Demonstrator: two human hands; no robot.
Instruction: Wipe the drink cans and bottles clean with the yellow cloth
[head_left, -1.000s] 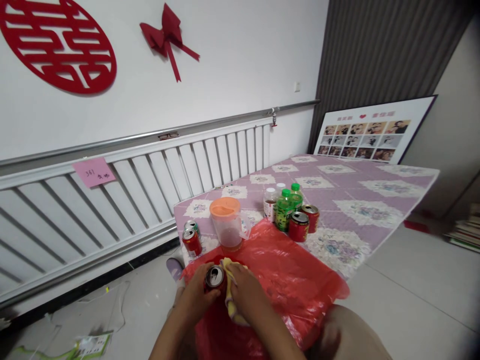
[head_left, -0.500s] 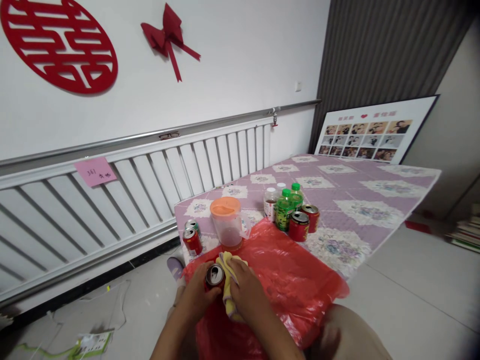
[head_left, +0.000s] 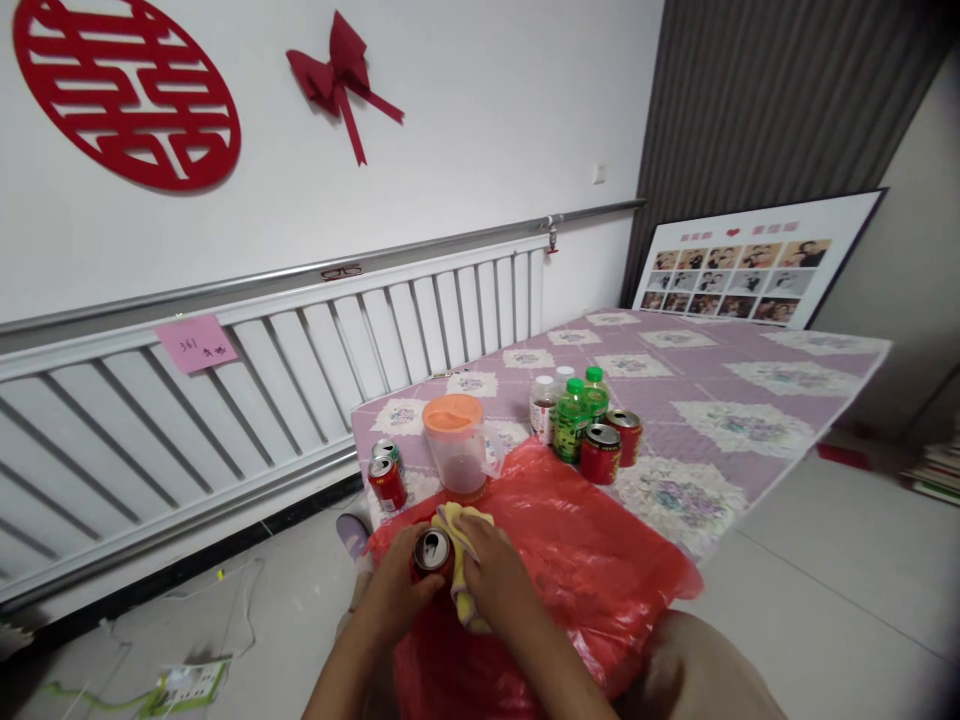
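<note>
My left hand (head_left: 397,582) is wrapped round a red drink can (head_left: 433,552) whose opened top faces up. In my right hand (head_left: 491,568) is a yellow cloth (head_left: 463,590) with a purplish edge, pressed against the can's right side. Both hands are over a red plastic bag (head_left: 570,560) spread at the table's near edge and hanging down. Just beyond them stands a clear plastic pitcher (head_left: 463,465) with an orange lid. The lower part of the held can is hidden by my fingers and the cloth.
Left of the pitcher are a red can (head_left: 388,486) and a green can (head_left: 388,453). Beyond the bag stand green-capped bottles (head_left: 571,425), a white-capped bottle (head_left: 542,408) and red cans (head_left: 601,456). A flowered cloth covers the table (head_left: 720,375). A radiator (head_left: 300,360) runs along the wall.
The view has shifted very slightly. My left hand still holds the can, and the cloth in my right hand stays against its side with barely any movement.
</note>
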